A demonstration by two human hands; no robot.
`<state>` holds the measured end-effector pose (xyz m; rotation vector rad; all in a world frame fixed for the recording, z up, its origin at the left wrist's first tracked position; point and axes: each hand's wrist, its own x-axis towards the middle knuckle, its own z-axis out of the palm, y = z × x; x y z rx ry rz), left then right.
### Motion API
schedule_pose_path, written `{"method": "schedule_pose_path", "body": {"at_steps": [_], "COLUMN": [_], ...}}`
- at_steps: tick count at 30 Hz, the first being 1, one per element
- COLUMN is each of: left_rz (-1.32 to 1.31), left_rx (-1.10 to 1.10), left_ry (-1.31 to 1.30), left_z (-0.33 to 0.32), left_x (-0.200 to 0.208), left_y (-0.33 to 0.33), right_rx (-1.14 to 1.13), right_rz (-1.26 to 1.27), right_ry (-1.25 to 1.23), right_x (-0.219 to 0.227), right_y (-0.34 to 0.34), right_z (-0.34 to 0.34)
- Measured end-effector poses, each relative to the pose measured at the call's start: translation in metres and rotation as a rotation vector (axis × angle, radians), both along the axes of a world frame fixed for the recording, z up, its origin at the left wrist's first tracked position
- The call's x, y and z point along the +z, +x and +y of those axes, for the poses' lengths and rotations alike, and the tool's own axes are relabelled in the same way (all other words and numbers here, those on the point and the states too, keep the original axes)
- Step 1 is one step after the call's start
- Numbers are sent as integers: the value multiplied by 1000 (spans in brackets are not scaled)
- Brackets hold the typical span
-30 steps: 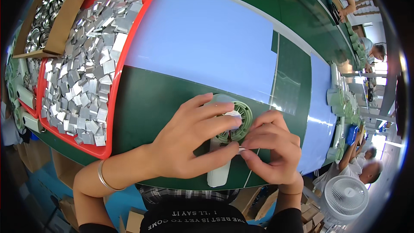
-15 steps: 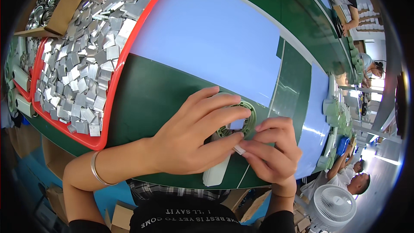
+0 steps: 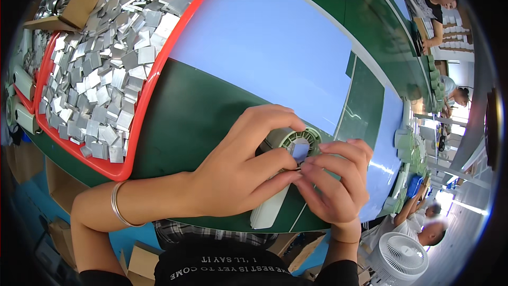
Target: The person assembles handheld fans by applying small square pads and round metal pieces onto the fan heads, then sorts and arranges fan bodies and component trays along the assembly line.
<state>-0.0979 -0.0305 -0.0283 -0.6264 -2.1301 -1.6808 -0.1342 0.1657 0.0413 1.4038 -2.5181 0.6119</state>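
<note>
Near the front edge of the dark green tabletop (image 3: 174, 111), the ribbed, ring-shaped pale green housing (image 3: 288, 139) is partly hidden by fingers, as is its join with the smooth pale handle (image 3: 269, 211). The left hand (image 3: 246, 167) curls around the housing, thumb and index finger nearly closed at its lower rim. The right hand (image 3: 338, 182) bunches thumb and fingertips there; whether they pinch anything cannot be told. Leftward, flat, shiny metal pieces (image 3: 100, 82) fill a red tray (image 3: 146, 95), cut off above.
</note>
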Motion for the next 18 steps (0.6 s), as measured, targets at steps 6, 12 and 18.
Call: {"method": "schedule_pose_path", "body": {"at_steps": [6, 12, 18], "left_rz": [-57, -154, -148], "left_rx": [-38, -24, -39], "left_ry": [36, -67, -153], "left_z": [-1, -4, -3], "left_x": [3, 5, 2], "left_y": [1, 1, 2], "right_rx": [-45, -101, -164], "right_rz": [32, 64, 24], "right_ry": [48, 163, 213], "right_x": [2, 7, 10], "right_y": [0, -5, -2], "right_z": [-2, -10, -10]}}
